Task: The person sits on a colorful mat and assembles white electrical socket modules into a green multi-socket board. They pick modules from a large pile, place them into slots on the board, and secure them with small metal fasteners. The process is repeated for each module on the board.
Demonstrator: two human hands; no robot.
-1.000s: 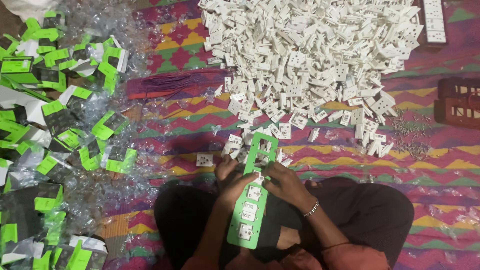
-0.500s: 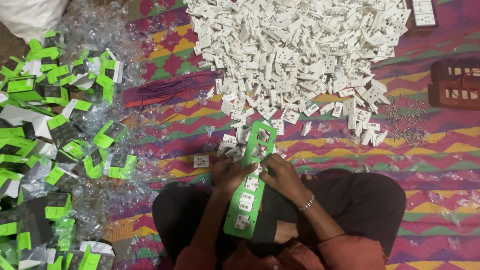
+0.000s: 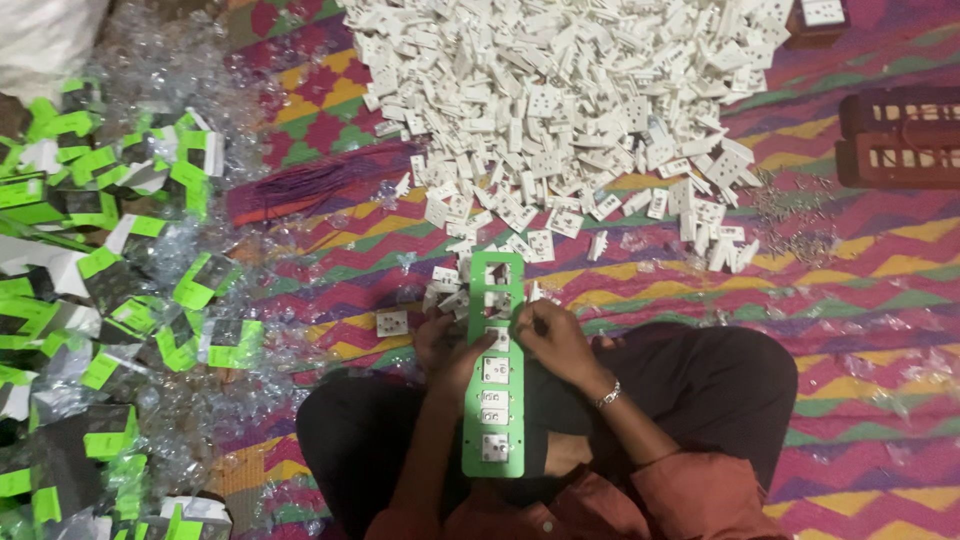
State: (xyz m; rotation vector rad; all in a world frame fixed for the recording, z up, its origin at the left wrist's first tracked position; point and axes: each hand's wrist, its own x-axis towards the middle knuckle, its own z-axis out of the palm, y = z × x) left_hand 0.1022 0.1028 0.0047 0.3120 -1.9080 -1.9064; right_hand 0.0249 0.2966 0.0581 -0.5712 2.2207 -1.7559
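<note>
My right hand [image 3: 555,335] pinches a white socket piece against the green frame [image 3: 494,370]; my left hand [image 3: 440,345] clasps the frame's left edge | frame lies along my lap; filled slots toward me | white socket heap [image 3: 570,110] beyond; green-labelled packets [image 3: 110,280] far left

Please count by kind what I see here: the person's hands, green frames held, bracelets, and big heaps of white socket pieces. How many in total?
Hands: 2 (left hand, right hand)
Green frame: 1
Bracelet: 1
Heap of white socket pieces: 1
Total: 5
</note>
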